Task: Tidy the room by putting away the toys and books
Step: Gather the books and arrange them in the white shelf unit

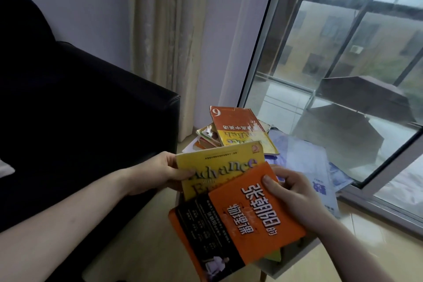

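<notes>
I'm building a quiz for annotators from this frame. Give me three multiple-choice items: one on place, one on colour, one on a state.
1. Where does the pile of books lie?
A. on the dark sofa
B. by the window
C. on a shelf

2. What colour is the book in the left hand?
A. yellow
B. blue
C. white

3. What is the right hand doing?
A. hanging idle
B. pressing the glass
C. gripping the orange book

Answers:
B, the pile sits beside the window.
A, the "Advance" book has a yellow cover.
C, its thumb lies curled over the orange cover.
</notes>
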The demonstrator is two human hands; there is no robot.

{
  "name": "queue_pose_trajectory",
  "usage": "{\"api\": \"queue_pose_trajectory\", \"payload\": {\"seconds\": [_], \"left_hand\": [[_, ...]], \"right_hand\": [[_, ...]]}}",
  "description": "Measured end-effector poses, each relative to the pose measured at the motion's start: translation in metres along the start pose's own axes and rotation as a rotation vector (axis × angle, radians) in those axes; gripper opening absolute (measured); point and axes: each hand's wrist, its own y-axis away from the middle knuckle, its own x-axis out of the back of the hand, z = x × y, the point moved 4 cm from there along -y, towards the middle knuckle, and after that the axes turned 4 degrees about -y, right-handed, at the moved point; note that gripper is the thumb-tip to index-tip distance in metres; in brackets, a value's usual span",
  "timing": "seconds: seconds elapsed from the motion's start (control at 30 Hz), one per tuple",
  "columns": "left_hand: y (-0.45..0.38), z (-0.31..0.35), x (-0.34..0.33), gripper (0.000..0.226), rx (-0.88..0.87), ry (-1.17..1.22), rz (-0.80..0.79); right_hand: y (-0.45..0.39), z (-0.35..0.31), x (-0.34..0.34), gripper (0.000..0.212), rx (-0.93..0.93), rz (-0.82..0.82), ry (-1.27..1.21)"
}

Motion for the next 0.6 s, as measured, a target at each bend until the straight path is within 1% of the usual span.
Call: {"api": "queue_pose_trajectory", "payload": {"seconds": [0.1, 0.17, 0.23, 0.3, 0.4, 0.47, 0.6], "left_hand": [[0.0, 0.011, -0.001, 0.029, -0.069, -0.012, 0.103], [-0.002, 0.015, -0.007, 0.026, -0.109, -0.064, 0.091], [-0.003, 0.015, -0.017, 0.025, -0.124, -0.103, 0.038], [-0.005, 0.012, -0.027, 0.027, -0.114, -0.11, 0.004], [-0.007, 0.007, -0.036, 0.028, -0.091, -0.107, -0.03], [-0.009, 0.003, -0.042, 0.029, -0.07, -0.11, -0.077], [-0.011, -0.005, -0.049, 0.033, -0.012, -0.12, -0.17]], "right_hand": [[-0.003, -0.001, -0.002, 0.022, 0.079, 0.0, 0.079], [-0.004, -0.001, -0.005, 0.024, 0.144, -0.048, 0.177], [-0.004, 0.0, -0.011, 0.026, 0.195, -0.128, 0.277], [-0.003, 0.003, -0.016, 0.022, 0.166, -0.173, 0.307], [-0.001, 0.008, -0.019, 0.016, 0.071, -0.214, 0.302], [0.0, 0.01, -0.022, 0.017, 0.042, -0.233, 0.34], [0.002, 0.014, -0.027, 0.02, 0.043, -0.247, 0.408]]}}
